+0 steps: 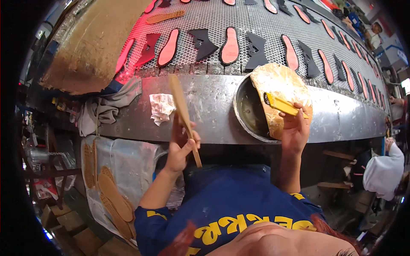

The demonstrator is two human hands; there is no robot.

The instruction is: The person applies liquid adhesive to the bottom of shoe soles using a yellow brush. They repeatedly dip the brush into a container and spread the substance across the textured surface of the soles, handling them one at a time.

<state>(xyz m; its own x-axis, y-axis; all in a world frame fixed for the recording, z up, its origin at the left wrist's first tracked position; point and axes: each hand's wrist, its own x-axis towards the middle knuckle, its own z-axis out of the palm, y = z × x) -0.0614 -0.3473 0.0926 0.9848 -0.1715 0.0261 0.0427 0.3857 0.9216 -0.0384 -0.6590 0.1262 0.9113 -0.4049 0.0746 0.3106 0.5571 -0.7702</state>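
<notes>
My left hand (178, 151) grips a tan shoe sole (181, 104), held on edge and tilted above the metal ledge. In my right hand (295, 130) is a yellow-handled brush (282, 106), with its dark bristle end pointing left. The brush is over a tan, glossy-smeared board (277, 79) that covers the right part of a round metal bowl (238, 102). Inside the bowl's uncovered left side, the contents are hard to make out. A crumpled white cloth or tissue (161, 107) lies on the ledge beside the sole.
Beyond the metal ledge (209, 91), a honeycomb-patterned belt (188, 19) carries pink-faced soles (230, 47) and black upper pieces (203, 45). A large cardboard sheet (85, 47) and a grey rag (104, 111) are at left. More tan soles (113, 198) rest on plastic below.
</notes>
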